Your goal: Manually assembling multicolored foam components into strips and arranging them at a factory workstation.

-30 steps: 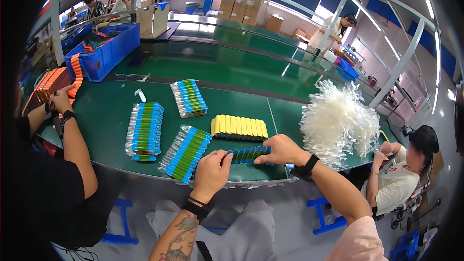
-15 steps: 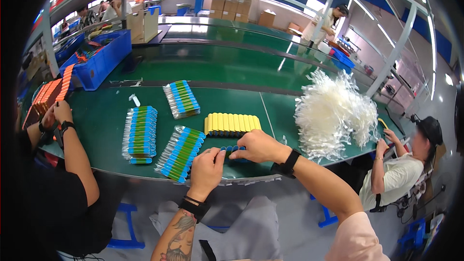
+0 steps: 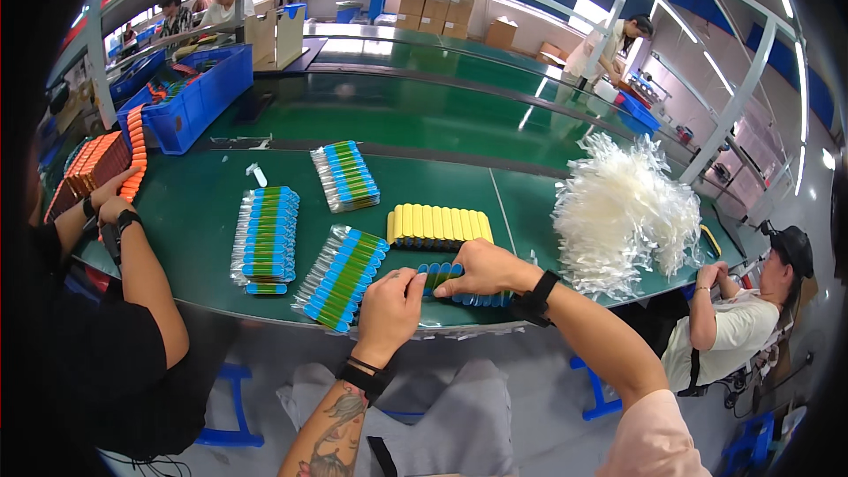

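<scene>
At the table's near edge, my left hand pinches the left end of a row of blue-and-green strips with rounded ends. My right hand grips the same row from above, its thumb pointing left and its fingers partly hiding the strips. Just beyond the hands lies a block of yellow round-ended pieces with dark sides. Left of my left hand is a slanted stack of blue-and-green strips in clear wrapping. Similar wrapped stacks lie farther left and farther back.
A heap of clear plastic wrappers sits on the right of the green table. A blue bin stands back left. At left, a co-worker's hands touch orange strips; another person sits at right.
The row between my hands now shows more of its green middle and extends past my right hand. The right-hand co-worker's hands have come down together. The whole view has shifted slightly.
</scene>
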{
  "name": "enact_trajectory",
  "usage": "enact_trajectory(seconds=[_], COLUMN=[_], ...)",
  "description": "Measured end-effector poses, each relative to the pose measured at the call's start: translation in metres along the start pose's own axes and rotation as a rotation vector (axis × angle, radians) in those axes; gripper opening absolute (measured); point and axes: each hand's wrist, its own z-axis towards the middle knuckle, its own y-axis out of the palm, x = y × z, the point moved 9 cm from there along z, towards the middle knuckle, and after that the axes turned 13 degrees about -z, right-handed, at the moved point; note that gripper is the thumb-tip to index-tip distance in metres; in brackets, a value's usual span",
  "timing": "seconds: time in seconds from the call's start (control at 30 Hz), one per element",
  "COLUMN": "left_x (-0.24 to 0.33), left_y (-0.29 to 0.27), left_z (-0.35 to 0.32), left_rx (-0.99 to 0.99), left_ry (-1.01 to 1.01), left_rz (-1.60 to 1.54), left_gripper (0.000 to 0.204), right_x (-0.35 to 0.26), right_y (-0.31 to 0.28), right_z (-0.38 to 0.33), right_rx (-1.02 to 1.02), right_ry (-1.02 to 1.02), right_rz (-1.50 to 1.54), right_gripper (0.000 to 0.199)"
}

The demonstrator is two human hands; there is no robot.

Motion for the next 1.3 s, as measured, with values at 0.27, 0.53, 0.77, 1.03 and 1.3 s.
enact_trajectory(seconds=[0.27, 0.53, 0.77, 1.03, 1.3], left_x=[-0.006, -0.005, -0.005, -0.008, 0.019], left_y=[0.002, 0.007, 0.009, 0.013, 0.01], left_z=[0.005, 0.002, 0.005, 0.002, -0.011], left_rx=[-0.067, -0.071, -0.112, -0.106, -0.182], left_ry=[-0.064, -0.002, -0.051, -0.075, 0.138], left_rz=[0.093, 0.082, 0.159, 0.197, 0.243], left_gripper=[0.028, 0.029, 0.03, 0.022, 0.036], right_x=[-0.035, -0.038, -0.024, -0.018, -0.005], right_y=[-0.013, -0.011, -0.006, 0.0, -0.009], right_z=[0.003, -0.002, 0.011, 0.016, -0.052], right_rx=[0.126, 0.048, -0.012, 0.105, 0.416], right_ry=[-0.148, -0.188, -0.053, 0.045, -0.112], right_rz=[-0.117, -0.053, 0.098, -0.115, -0.283], right_gripper=[0.055, 0.057, 0.066, 0.061, 0.055])
